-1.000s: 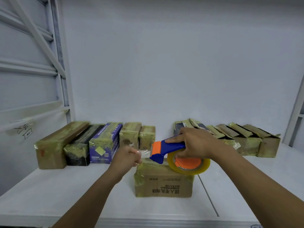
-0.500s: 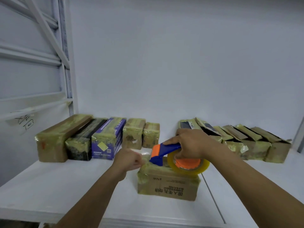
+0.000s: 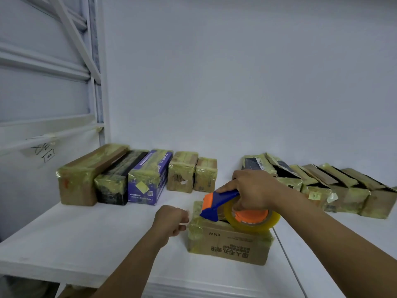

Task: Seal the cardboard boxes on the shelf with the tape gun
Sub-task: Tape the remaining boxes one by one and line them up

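Observation:
A brown cardboard box [image 3: 232,244] with printed characters, wrapped in yellowish tape, lies near the front of the white shelf [image 3: 86,233]. My right hand [image 3: 253,190] grips the handle of the blue and orange tape gun [image 3: 217,203]. Its nose rests on the box's top near the left end, and its yellowish tape roll [image 3: 253,221] hangs over the top's front. My left hand [image 3: 171,218], fingers curled, sits against the box's left end and pinches the clear tape's loose end there. The tape strip itself is hard to see.
Several taped boxes [image 3: 148,179] stand in a row at the back left. Several boxes with raised flaps [image 3: 335,186] line the back right. A white rack upright [image 3: 94,82] rises at the left. The shelf's front edge [image 3: 193,289] is close below.
The tape gun came down onto the box's top. My left hand dropped from level with the gun to the box's left end, drawing the tape down. The view shifted closer.

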